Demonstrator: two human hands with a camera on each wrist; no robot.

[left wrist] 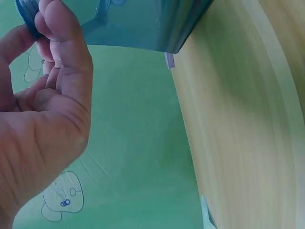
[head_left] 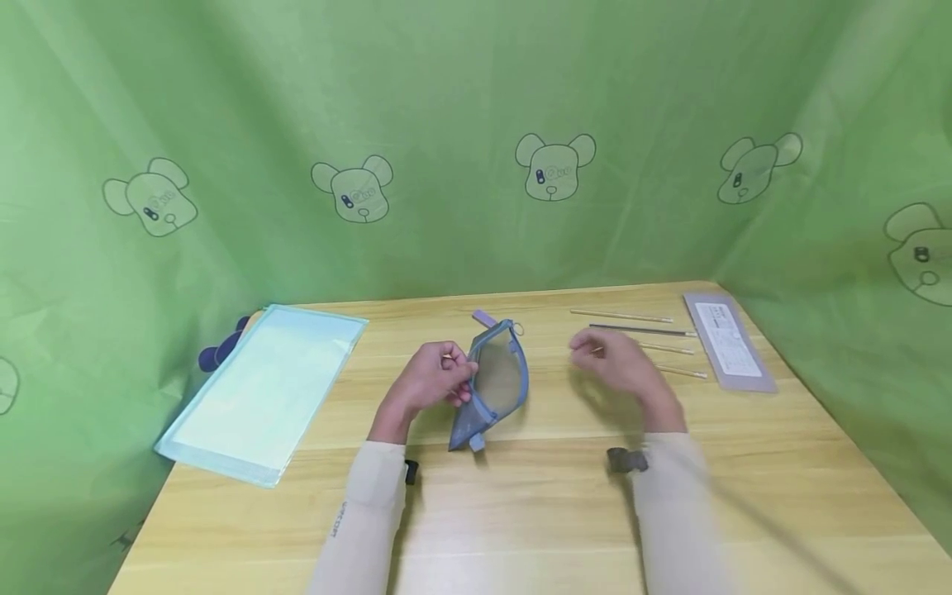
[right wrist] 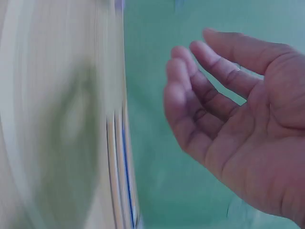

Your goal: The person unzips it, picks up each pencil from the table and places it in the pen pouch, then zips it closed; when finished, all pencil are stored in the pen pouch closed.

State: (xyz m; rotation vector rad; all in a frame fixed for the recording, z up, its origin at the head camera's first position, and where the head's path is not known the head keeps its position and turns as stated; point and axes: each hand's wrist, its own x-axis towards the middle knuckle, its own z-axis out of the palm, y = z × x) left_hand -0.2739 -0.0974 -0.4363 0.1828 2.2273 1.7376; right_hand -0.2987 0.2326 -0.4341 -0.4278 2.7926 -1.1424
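Head view shows two arms in pale sleeves coming over one wooden table [head_left: 521, 512], and I take the blue mesh pouch [head_left: 497, 384] at the table's middle as the landmark. One left hand [head_left: 431, 382] is just left of the pouch and pinches its left edge, the fingers curled round the rim; the pouch stands up on the table with its mouth wide open. The left wrist view shows the same: fingers [left wrist: 57, 28] bent over the blue rim at the top of the picture. One right hand [head_left: 621, 364] is to the right of the pouch, apart from it, above the table; the right wrist view shows its fingers [right wrist: 200, 90] loosely spread and a little bent, with nothing in the palm. Behind this hand, right of the pouch, lie four thin sticks [head_left: 643, 330] in a row, one of them dark. Further right of them lies one flat grey packet [head_left: 729, 340] with a white label. Well left of the pouch lies one light blue zip folder [head_left: 264, 392]. Behind everything hangs one green cloth [head_left: 461, 124] printed with bear faces.
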